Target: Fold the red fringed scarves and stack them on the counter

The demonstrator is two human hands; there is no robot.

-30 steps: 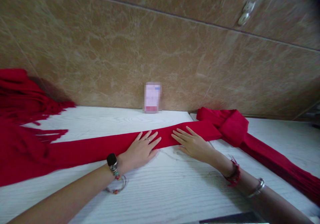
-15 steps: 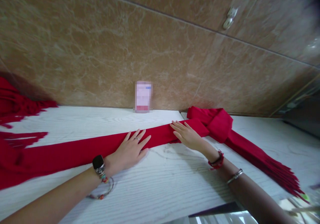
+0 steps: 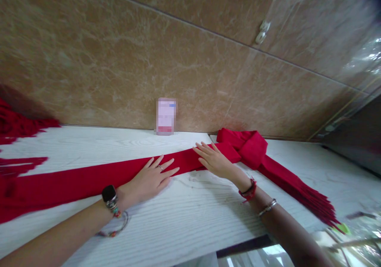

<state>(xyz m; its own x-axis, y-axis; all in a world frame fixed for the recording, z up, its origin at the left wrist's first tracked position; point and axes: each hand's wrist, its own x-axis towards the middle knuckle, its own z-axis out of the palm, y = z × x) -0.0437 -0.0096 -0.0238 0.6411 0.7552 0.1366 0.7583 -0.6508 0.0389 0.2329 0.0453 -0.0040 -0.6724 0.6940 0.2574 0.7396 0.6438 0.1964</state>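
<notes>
A long red scarf (image 3: 86, 181) lies as a folded band across the white wood-grain table (image 3: 184, 215). My left hand (image 3: 149, 179) rests flat on its middle, fingers spread, with a ring on one finger. Farther right, my right hand (image 3: 214, 159) also lies flat on the band, fingers stretched out. Just beyond it the scarf bunches into a folded loop (image 3: 253, 149), and a fringed end (image 3: 315, 197) runs toward the front right. Neither hand grips the cloth.
A blurred upright phone-like card (image 3: 166, 116) leans on the brown marbled wall (image 3: 119, 60). More red fringed cloth (image 3: 18, 124) is heaped at the far left. Clear plastic wrapping (image 3: 360, 235) lies at the lower right. A small white fitting (image 3: 262, 32) is on the wall.
The view has shifted slightly, so everything sits a little farther left. Both hands stay flat on the scarf, almost in the same places.
</notes>
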